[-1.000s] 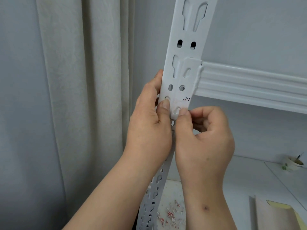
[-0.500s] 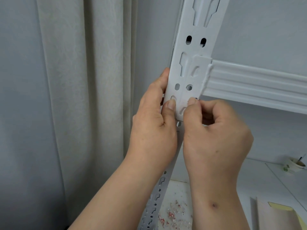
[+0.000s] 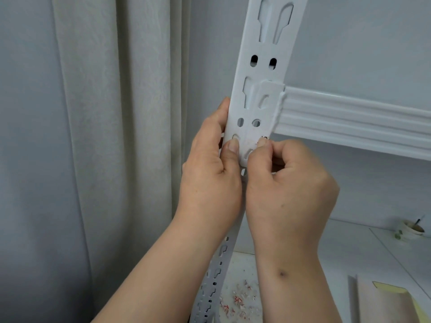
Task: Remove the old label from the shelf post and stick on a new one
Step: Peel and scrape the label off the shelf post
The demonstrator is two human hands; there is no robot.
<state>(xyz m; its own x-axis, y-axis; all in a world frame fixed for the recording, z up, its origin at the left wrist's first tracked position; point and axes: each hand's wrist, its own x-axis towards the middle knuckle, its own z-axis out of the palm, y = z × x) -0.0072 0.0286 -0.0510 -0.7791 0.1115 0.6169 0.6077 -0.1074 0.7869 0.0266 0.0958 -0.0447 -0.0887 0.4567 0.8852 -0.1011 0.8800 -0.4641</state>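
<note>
A: What's in my feed, big stuff first?

B: Beige curtain (image 3: pixel 112 136) fills the left. White slotted shelf post (image 3: pixel 263 94) runs up the middle, tilted in my view. White ribbed shelf beam (image 3: pixel 349 120) hooks into it from the right. Below is a white shelf surface (image 3: pixel 349 248).

A: Hands?

B: Left hand (image 3: pixel 210 183) wraps the post's left edge, fingers curled behind it, thumb pressed flat on the front face. Right hand (image 3: pixel 291 190) is fisted, thumb and forefinger tips pinched together at the old label (image 3: pixel 253 143).

A: Where's the label exactly?

B: On the post's front, just under the two round holes, level with the beam's lower edge. Mostly a pale scuffed patch; a bit of dark writing shows at its right end, above my right thumb. Can't tell if an edge is lifted.

A: Small stuff?

B: Paper cup (image 3: pixel 411 229) with a stick in it, far right on the shelf. Tan cardboard piece with a yellow sheet (image 3: pixel 382 301) bottom right. Red-and-white label scraps (image 3: pixel 238 301) scattered near the post's foot.
</note>
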